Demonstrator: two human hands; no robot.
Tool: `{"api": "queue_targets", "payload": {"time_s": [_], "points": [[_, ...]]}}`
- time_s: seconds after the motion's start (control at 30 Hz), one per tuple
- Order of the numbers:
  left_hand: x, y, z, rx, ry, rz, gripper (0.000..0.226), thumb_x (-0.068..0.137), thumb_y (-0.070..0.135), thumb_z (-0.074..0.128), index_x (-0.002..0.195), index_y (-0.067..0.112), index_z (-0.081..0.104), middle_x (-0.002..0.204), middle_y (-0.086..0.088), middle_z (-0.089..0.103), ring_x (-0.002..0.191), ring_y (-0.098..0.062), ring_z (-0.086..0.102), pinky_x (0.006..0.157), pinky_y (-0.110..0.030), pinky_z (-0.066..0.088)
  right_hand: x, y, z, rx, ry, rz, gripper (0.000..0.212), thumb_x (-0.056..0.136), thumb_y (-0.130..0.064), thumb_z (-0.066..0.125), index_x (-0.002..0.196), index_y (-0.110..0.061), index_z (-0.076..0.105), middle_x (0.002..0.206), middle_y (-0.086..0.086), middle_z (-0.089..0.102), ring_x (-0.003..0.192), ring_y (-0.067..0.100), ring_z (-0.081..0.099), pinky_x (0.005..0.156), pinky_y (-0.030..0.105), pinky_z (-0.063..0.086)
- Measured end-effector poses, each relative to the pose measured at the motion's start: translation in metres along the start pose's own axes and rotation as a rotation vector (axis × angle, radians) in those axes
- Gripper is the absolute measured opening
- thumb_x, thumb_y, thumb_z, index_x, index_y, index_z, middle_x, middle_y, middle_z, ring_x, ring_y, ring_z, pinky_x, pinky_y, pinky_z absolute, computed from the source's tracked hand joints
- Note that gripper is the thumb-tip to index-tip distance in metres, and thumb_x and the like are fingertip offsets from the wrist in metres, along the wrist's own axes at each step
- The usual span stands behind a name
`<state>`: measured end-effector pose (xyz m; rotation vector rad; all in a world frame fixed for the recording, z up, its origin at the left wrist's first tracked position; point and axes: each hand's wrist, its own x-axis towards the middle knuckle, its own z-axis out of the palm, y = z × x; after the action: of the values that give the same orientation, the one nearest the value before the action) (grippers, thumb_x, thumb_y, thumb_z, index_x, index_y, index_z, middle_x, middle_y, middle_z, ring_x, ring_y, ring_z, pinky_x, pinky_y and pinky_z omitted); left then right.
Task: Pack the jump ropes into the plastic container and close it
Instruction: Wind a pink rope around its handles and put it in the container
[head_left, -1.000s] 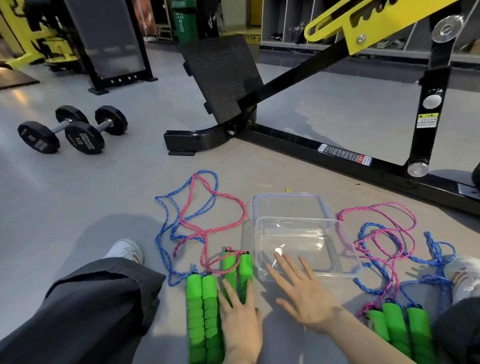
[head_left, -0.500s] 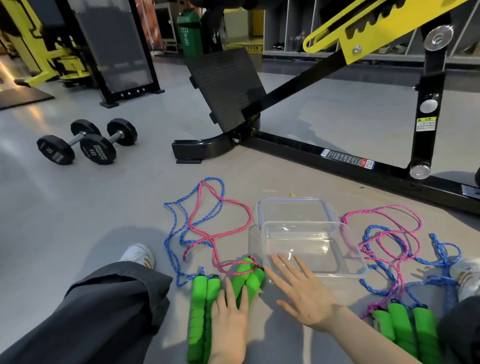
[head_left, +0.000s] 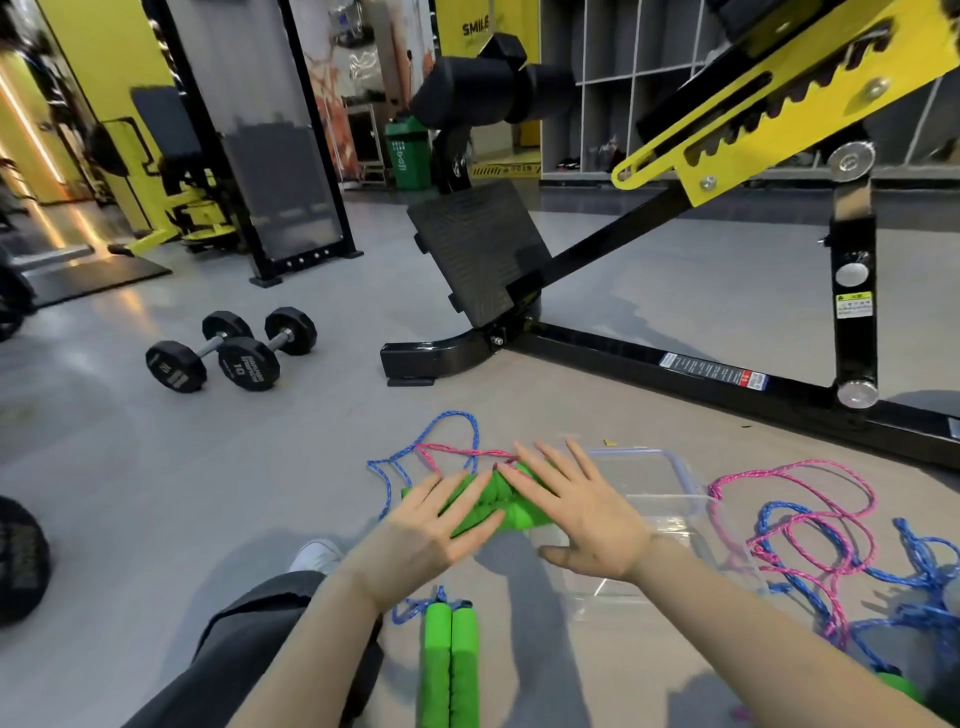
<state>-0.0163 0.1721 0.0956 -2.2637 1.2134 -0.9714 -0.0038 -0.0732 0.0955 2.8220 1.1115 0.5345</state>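
My left hand (head_left: 431, 535) lies over the green foam handles of a pink jump rope (head_left: 493, 506), fingers spread, thumb hidden beneath. My right hand (head_left: 582, 514) rests flat on the same handles from the right, its thumb free. The pink cord (head_left: 452, 451) and a blue cord (head_left: 457, 418) trail away beyond my fingers. The blue rope's green handles (head_left: 449, 665) lie side by side on the floor below my hands. A clear plastic container (head_left: 680, 525) sits to the right, partly behind my right hand, with its lid (head_left: 649, 460) behind it. More pink and blue ropes (head_left: 810, 530) are piled further right.
Two black dumbbells (head_left: 234, 353) lie on the grey floor at the left. A black and yellow machine frame (head_left: 675, 364) with a footplate (head_left: 478, 260) crosses behind the ropes. My leg in dark trousers (head_left: 234, 649) and a white shoe (head_left: 317, 553) are at the lower left.
The view has tilted up. My hands have come together over the pink rope's handles, which now lie crosswise, further from me; my right hand has left the container's front edge.
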Motion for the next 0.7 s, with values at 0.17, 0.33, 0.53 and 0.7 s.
{"api": "queue_targets", "payload": {"time_s": [0.17, 0.33, 0.53, 0.7], "points": [[0.011, -0.011, -0.009, 0.072, 0.072, 0.085, 0.036, 0.098, 0.002, 0.032, 0.125, 0.017, 0.050, 0.127, -0.024, 0.054, 0.102, -0.036, 0.061, 0.084, -0.045, 0.053, 0.005, 0.020, -0.021, -0.192, 0.099, -0.067, 0.085, 0.056, -0.062, 0.072, 0.127, -0.023, 0.046, 0.111, 0.011, 0.062, 0.105, 0.033, 0.059, 0.096, 0.057, 0.042], [0.017, -0.014, -0.006, 0.074, 0.110, 0.106, 0.039, 0.092, 0.007, 0.041, 0.129, 0.018, 0.046, 0.132, -0.027, 0.043, 0.108, -0.039, 0.054, 0.084, -0.047, 0.050, -0.002, 0.032, -0.029, -0.173, 0.100, 0.042, 0.067, 0.058, -0.067, 0.064, 0.104, -0.019, 0.059, 0.105, 0.006, 0.062, 0.106, 0.032, 0.060, 0.096, 0.054, 0.043], [0.007, -0.024, -0.008, 0.107, 0.114, 0.048, 0.041, 0.090, 0.003, 0.046, 0.128, 0.018, 0.050, 0.131, -0.027, 0.047, 0.108, -0.039, 0.051, 0.086, -0.048, 0.048, -0.024, 0.060, -0.030, -0.107, 0.052, 0.093, 0.028, 0.055, -0.036, 0.082, 0.066, -0.021, 0.061, 0.095, 0.006, 0.066, 0.099, 0.034, 0.064, 0.097, 0.047, 0.043], [0.020, -0.019, -0.015, 0.115, 0.100, 0.079, 0.047, 0.091, -0.002, 0.035, 0.131, 0.020, 0.046, 0.134, -0.027, 0.041, 0.110, -0.039, 0.049, 0.086, -0.046, 0.051, -0.025, 0.054, -0.032, 0.255, -0.183, 0.289, 0.068, 0.076, -0.035, 0.066, 0.135, -0.014, 0.041, 0.148, 0.003, 0.034, 0.142, 0.022, 0.018, 0.117, 0.036, 0.006]]}}
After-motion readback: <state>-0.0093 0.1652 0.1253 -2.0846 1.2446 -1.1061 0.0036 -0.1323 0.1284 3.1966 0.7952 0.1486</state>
